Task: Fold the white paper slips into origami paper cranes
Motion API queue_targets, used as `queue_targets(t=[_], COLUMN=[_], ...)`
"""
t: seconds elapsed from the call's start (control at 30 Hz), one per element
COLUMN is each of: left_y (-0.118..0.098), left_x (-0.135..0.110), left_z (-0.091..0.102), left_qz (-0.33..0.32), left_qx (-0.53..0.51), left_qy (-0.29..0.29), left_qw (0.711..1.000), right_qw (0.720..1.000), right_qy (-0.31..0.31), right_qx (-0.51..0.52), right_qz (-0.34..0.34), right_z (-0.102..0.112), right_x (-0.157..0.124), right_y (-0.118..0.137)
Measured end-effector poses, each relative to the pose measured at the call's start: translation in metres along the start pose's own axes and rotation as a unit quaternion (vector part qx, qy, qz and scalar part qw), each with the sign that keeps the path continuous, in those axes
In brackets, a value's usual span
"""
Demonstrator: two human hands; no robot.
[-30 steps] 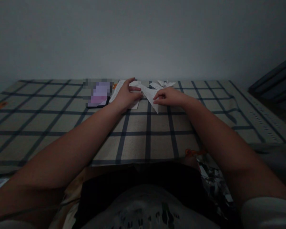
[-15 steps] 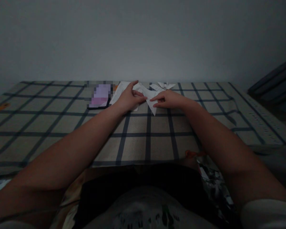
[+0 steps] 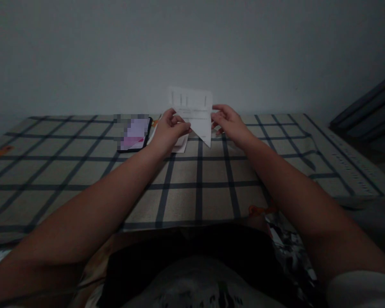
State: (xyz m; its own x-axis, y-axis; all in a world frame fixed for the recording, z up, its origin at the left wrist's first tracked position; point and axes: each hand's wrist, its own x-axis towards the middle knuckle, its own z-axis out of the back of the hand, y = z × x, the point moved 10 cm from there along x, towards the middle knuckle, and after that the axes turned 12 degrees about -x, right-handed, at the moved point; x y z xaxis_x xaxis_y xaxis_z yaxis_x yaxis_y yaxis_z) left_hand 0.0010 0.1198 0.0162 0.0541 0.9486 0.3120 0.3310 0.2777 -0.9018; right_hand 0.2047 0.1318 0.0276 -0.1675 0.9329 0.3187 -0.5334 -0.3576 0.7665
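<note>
Printed paper: while it hangs at far centre above the surface, an uneven pull could crease or tear it; one.
Left hand: one; fingers pinching the paper's left edge, where a loose pinch might let it slip.
Right hand: one; fingers bent at its right edge, grip uncertain.
Phone: one, left.
Lower papers: beside it, number unclear.

Domestic room, by my remote reading of the head view, checked tablecloth with lettering toward its right edge, plain wall behind the cloth, phone on the cloth, orange trim at its near edge
</note>
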Motion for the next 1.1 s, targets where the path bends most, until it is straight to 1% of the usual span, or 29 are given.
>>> queue_targets(t=[0.07,0.17,0.23,0.4,0.47,0.53,0.6,0.7,0.8,0.87,0.97,1.1], left_y=[0.002,0.006,0.008,0.014,0.012,0.008,0.005,0.006,0.007,0.005,-0.002,-0.015], left_x=[-0.002,-0.001,0.001,-0.001,-0.002,-0.001,0.0,0.0,-0.001,-0.001,0.002,0.004], left_z=[-0.003,0.002,0.005,0.001,0.002,0.006,0.008,0.006,0.005,0.004,0.008,0.016], left_qz=[0.008,0.017,0.027,0.061,0.06,0.041,0.028,0.038,0.048,0.047,0.028,-0.006], left_qx=[0.004,0.009,0.008,-0.038,-0.053,-0.048,-0.031,-0.015,-0.023,-0.029,-0.019,0.026], left_qy=[0.013,0.001,-0.007,0.016,0.01,-0.007,-0.012,-0.004,0.004,0.007,-0.006,-0.035], left_qw=[1.0,1.0,1.0,0.997,0.997,0.998,0.999,0.999,0.999,0.998,0.999,0.999], right_qw=[0.999,0.995,0.993,0.995,0.994,0.995,0.996,0.996,0.995,0.995,0.997,0.998], right_qy=[0.014,0.026,0.03,-0.008,-0.019,-0.02,-0.018,-0.027,-0.044,-0.044,-0.044,-0.06], right_qx=[0.045,0.097,0.113,0.098,0.103,0.099,0.088,0.085,0.093,0.084,0.06,0.02], right_qz=[-0.008,-0.027,-0.029,-0.023,-0.022,-0.019,-0.021,-0.015,0.0,0.002,-0.003,-0.008], right_z=[-0.006,-0.009,-0.009,-0.001,0.0,0.0,0.0,0.003,0.007,0.007,0.007,0.011], right_x=[-0.003,-0.006,-0.007,-0.004,-0.003,-0.003,-0.004,-0.005,-0.003,-0.001,0.0,-0.005], right_y=[0.002,0.004,0.005,0.004,0.004,0.005,0.006,0.007,0.006,0.005,0.002,0.007])
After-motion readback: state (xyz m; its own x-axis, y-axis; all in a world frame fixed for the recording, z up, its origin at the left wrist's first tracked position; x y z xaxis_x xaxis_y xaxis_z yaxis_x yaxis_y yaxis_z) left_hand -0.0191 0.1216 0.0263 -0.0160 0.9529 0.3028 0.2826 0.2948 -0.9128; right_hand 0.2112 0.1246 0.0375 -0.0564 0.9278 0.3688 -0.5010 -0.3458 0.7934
